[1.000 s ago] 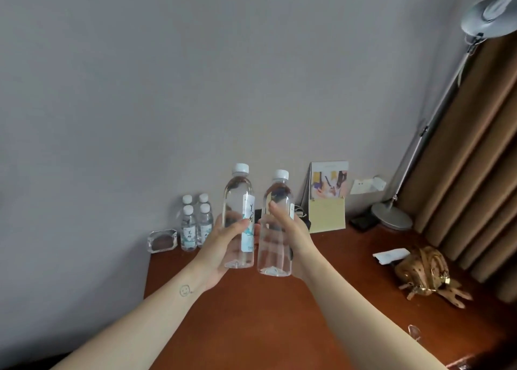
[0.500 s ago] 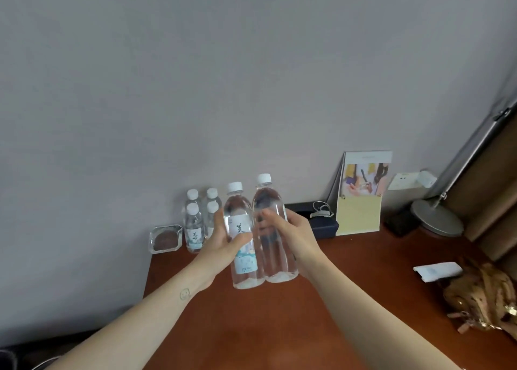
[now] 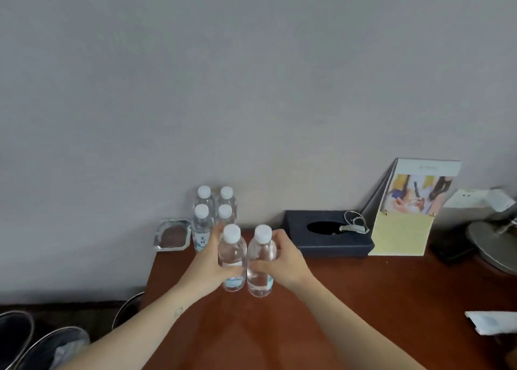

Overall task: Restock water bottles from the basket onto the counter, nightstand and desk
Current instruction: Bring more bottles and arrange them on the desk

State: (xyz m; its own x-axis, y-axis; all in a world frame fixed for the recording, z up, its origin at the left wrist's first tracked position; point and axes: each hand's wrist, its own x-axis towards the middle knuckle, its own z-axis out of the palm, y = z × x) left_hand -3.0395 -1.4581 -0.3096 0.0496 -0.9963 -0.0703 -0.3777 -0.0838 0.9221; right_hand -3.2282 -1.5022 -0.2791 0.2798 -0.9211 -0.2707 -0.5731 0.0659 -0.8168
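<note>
Two clear water bottles with white caps stand side by side, upright, at the left part of the brown desk (image 3: 363, 299). My left hand (image 3: 207, 269) grips the left bottle (image 3: 231, 253) around its body. My right hand (image 3: 285, 260) grips the right bottle (image 3: 260, 257) the same way. Their bases are at or just above the desk top; contact is unclear. Just behind them, against the wall, stands a group of several smaller water bottles (image 3: 213, 215). The basket is not in view.
A glass ashtray (image 3: 171, 235) sits left of the small bottles. A dark tissue box (image 3: 327, 236), a standing card (image 3: 411, 210) and a lamp base (image 3: 495, 243) line the wall on the right. White paper (image 3: 489, 322) lies at the right edge. Metal bins (image 3: 56, 344) stand on the floor.
Both hands have carried the two bottles down and toward the desk's back left, close to the small bottles. The view has tilted down and shifted left.
</note>
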